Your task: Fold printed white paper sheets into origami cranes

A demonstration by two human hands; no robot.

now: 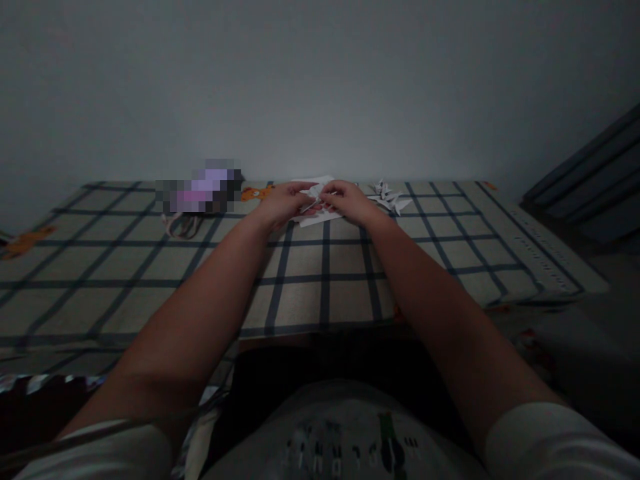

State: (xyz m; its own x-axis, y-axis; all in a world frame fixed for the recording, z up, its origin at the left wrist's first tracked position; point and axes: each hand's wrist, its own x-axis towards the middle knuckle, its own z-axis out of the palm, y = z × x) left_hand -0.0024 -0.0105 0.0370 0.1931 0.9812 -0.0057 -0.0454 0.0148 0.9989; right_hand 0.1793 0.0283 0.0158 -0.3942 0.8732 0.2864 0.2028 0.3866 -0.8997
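Just above the middle of the frame, the left hand (284, 203) and the right hand (351, 200) meet over a checked cloth (320, 280) covering the tabletop; each grip is narrow, fingertips pinched on the small folded paper (316, 193) held between them; it sits just above a flat white sheet (320, 218) lying on the cloth; right of the hands, near the far edge, lie finished folded paper figures (389, 197); to the left sits a blurred purple object (200, 190) with looped cords (182, 225) below it.
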